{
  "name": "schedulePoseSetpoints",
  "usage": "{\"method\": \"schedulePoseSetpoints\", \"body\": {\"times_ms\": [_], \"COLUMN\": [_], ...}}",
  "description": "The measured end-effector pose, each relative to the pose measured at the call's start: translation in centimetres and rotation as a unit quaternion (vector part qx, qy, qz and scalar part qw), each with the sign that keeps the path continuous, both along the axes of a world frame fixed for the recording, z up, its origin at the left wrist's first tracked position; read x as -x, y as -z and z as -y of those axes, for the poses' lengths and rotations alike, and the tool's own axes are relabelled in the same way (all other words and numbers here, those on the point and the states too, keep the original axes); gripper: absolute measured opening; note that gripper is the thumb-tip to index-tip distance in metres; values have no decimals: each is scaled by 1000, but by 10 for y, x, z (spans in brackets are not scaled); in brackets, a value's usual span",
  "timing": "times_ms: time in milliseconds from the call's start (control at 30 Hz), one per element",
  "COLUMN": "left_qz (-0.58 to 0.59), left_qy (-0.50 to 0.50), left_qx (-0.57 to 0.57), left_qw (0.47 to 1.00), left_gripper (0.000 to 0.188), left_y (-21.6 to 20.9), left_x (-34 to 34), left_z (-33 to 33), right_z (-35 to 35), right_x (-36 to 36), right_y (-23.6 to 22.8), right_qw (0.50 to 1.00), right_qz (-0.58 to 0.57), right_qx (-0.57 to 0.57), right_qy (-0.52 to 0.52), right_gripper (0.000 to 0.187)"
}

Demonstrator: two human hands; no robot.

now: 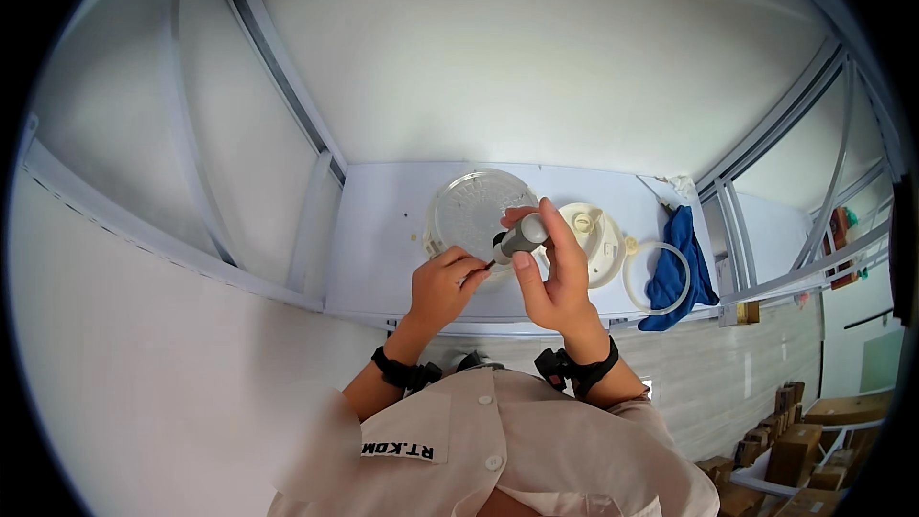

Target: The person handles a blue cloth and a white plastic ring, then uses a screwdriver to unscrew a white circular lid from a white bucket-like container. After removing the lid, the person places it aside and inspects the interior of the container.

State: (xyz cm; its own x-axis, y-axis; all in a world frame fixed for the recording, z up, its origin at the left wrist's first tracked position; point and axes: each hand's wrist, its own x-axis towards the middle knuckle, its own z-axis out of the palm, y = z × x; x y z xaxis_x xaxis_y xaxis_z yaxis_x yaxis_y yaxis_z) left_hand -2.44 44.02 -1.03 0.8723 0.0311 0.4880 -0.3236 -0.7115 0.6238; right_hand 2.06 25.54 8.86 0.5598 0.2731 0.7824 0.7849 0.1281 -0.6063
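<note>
Fingers [565,245] around a grey-handled tool [526,233]

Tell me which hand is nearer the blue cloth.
Right. The right hand is to the left of the blue cloth, apart from it; the left hand is farther left.
</note>
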Motion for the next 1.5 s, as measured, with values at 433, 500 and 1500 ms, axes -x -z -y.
{"method": "schedulePoseSetpoints", "body": {"times_ms": [433, 500, 1500], "left_qz": [17, 15, -57], "left_qy": [-6, -8, -32], "left_qx": [-12, -13, -4], "left_qw": [1000, 1000, 998], "left_gripper": [11, 10, 30], "left_y": [-9, -12, -23], "left_x": [-2, -3, 2], "left_z": [3, 3, -2], "right_z": [5, 6, 28], "right_x": [-6, -7, -2], "right_y": [-4, -7, 7], "right_qw": [998, 997, 997], "right_qz": [32, 42, -2], "right_qx": [23, 29, -69], "right_qy": [-54, -49, 18], "right_gripper": [48, 48, 52]}}
